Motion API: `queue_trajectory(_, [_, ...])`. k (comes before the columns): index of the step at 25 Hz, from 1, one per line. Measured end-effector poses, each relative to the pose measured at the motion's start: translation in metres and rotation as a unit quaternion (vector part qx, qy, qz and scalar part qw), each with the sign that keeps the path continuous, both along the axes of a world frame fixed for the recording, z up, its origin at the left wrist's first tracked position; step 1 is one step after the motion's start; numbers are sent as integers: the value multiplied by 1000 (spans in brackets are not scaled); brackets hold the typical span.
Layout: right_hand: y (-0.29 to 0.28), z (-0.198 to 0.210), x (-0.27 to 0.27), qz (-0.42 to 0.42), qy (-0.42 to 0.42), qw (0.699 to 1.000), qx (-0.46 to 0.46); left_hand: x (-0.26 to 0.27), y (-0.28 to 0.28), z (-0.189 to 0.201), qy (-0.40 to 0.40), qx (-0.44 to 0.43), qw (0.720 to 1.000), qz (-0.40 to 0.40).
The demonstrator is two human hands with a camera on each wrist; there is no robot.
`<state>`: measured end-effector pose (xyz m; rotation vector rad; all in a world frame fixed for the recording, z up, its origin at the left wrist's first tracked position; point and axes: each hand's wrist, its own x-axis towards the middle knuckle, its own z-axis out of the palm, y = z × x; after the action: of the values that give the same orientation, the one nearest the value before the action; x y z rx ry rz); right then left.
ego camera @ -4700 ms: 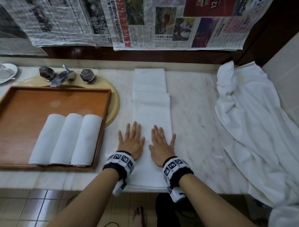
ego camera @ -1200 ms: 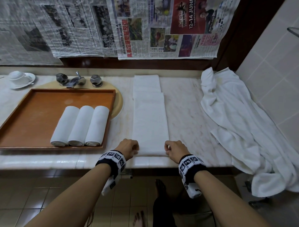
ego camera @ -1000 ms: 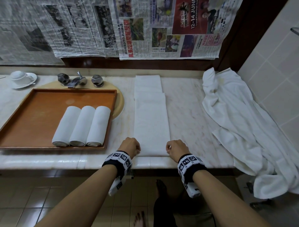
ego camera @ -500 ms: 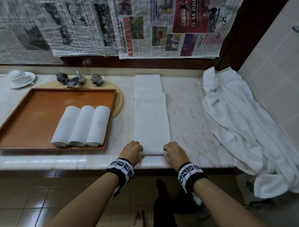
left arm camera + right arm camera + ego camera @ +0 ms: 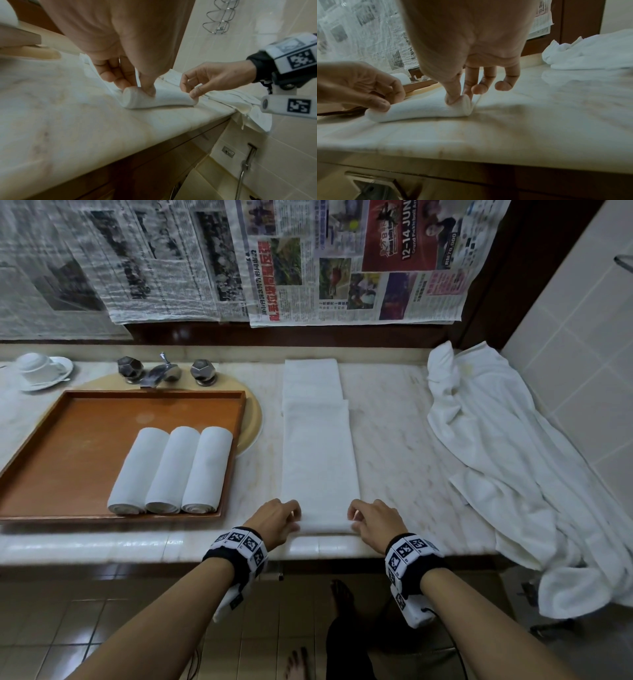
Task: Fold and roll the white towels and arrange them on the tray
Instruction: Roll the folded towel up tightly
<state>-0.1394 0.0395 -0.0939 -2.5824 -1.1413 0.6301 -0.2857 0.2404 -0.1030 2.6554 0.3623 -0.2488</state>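
Note:
A long folded white towel [image 5: 318, 453] lies lengthwise on the marble counter, its near end curled into a small roll [image 5: 154, 98] [image 5: 423, 109]. My left hand [image 5: 281, 518] [image 5: 130, 83] pinches the roll's left end between thumb and fingers. My right hand [image 5: 368, 520] [image 5: 464, 96] pinches the right end the same way. The wooden tray [image 5: 68, 409] at left holds three rolled white towels [image 5: 171, 470] side by side.
Loose white towels [image 5: 507, 460] are heaped on the counter's right, hanging over the edge by the tiled wall. A tap [image 5: 161, 371] and beige basin rim sit behind the tray, a cup and saucer [image 5: 41, 369] at far left. Newspaper [image 5: 308, 258] covers the back wall.
Both hands left the flat towel, drew back to its near end, pinched it and turned it over into a small roll that has crept slightly away from the counter's edge.

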Motion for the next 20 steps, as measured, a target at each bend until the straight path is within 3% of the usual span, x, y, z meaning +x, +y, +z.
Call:
queue_trajectory(5, [5,-4,1,-16,-39,999,1,14,1,4,30,-22,997,64])
queue_trajectory(11, [13,-16,-11,16,-60,995,75,16,-15,2,-2,15,996,92])
queue_trajectory(20, [12,-15,-14,61,-87,993,56,11,-24,-13,6,80,996,48])
